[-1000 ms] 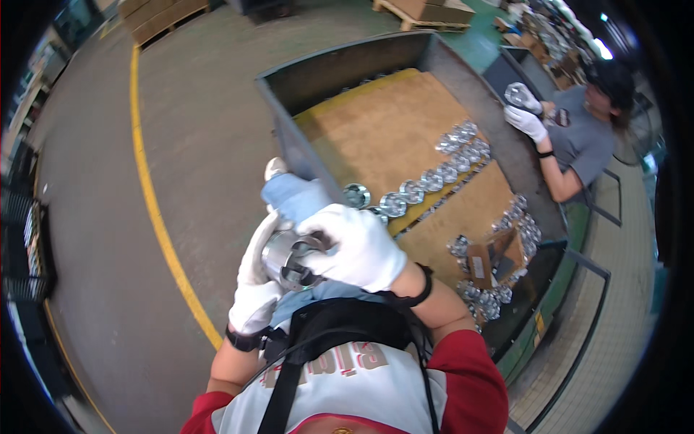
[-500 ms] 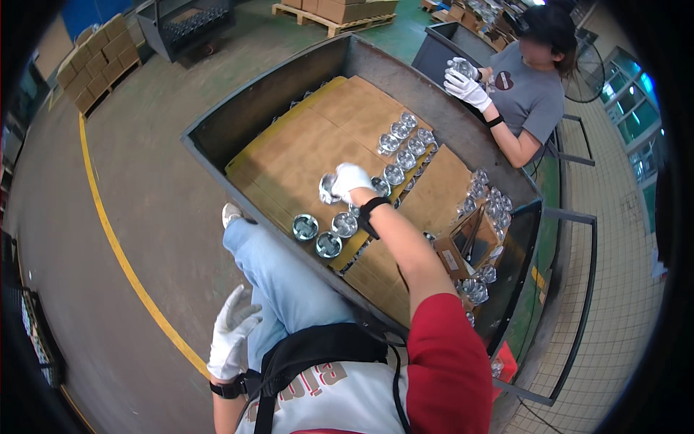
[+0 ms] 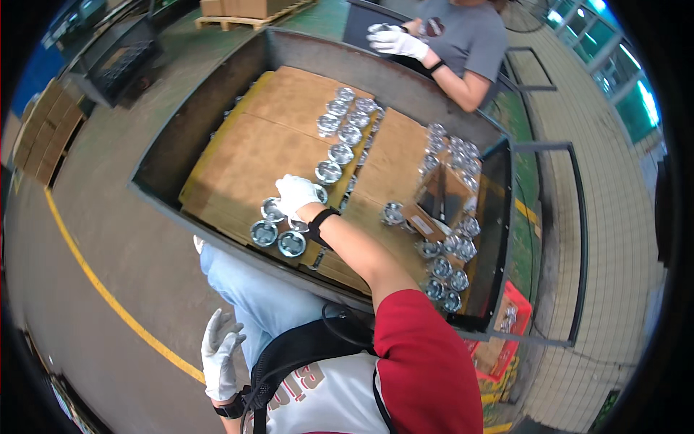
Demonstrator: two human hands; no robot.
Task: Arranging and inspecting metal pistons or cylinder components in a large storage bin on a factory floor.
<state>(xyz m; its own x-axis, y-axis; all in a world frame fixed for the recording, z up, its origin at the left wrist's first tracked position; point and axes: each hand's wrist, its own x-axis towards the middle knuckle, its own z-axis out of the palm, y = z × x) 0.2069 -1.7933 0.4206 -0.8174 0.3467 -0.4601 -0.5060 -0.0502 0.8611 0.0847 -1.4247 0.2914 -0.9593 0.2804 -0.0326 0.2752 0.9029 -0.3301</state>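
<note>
My right hand (image 3: 296,194), in a white glove, reaches over a cardboard sheet (image 3: 246,137) inside a large metal bin. Its fingers are curled in, and whatever they may hold is hidden under the hand. A shiny metal piston (image 3: 271,210) lies just beside the fingers. Two more, a piston (image 3: 264,233) and another piston (image 3: 291,244), sit near the bin's close wall. Farther off, a double row of pistons (image 3: 341,153) runs along the sheet's right edge. My left hand (image 3: 220,354), also gloved, hangs outside the bin, open, fingers apart and holding nothing visible.
The bin's rim (image 3: 163,155) surrounds the sheets. An open cardboard box (image 3: 426,217) stands among pistons at the right. A co-worker's gloved hands (image 3: 397,42) hold a metal part beyond the far wall. A red crate (image 3: 513,325) stands outside, near a metal handle frame (image 3: 578,239).
The view has shifted, so the bin appears farther left. The piston that was in my right hand now appears beside the near group, with the hand's fingers just off it. My left hand stays open.
</note>
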